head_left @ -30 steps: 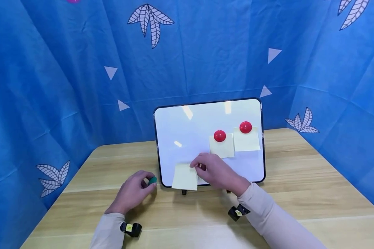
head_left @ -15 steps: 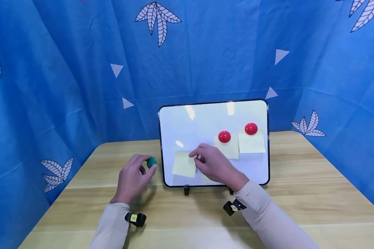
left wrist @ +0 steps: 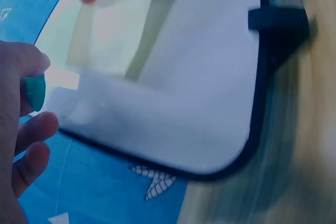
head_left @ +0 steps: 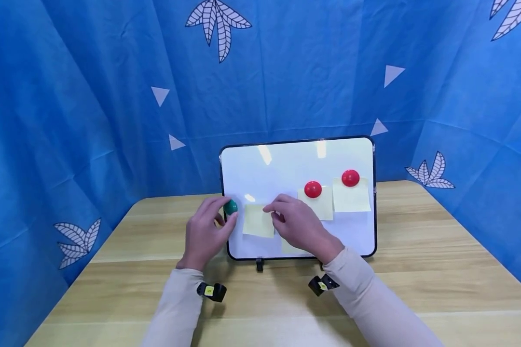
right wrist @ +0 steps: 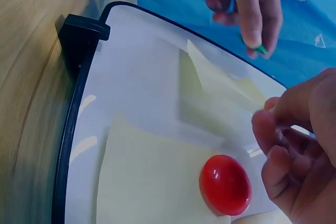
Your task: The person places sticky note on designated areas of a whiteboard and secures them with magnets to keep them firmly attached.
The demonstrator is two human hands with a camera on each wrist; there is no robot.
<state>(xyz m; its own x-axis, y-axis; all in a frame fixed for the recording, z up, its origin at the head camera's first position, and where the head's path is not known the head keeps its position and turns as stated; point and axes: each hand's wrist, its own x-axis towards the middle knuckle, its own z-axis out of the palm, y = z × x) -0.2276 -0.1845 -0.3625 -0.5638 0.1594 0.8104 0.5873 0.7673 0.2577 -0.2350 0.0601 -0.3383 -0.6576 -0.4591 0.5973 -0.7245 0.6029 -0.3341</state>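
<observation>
Thumb and fingers of my left hand (head_left: 205,232) pinch a round green magnet (head_left: 231,207) at the whiteboard's left edge. My right hand (head_left: 298,222) holds a pale yellow sticky note (head_left: 258,222) by its upper right corner, in front of the left half of the whiteboard (head_left: 273,176). Seen from the right wrist, that note (right wrist: 218,80) has its lower part standing off the board, with a shadow beneath. The left wrist view shows the green magnet (left wrist: 35,93) between thumb and finger, apart from the note (left wrist: 113,30).
Two more sticky notes hang on the board's right side, the nearer one (head_left: 323,205) under a red magnet (head_left: 313,189), the other (head_left: 351,197) under a second red magnet (head_left: 350,178). Black feet (head_left: 259,264) support the board on a wooden table (head_left: 425,250). A blue curtain (head_left: 304,72) hangs behind.
My right hand has raised the sticky note from the board's lower edge to higher up. My left hand has lifted the green magnet from near the table and brought it right, to the board's left edge.
</observation>
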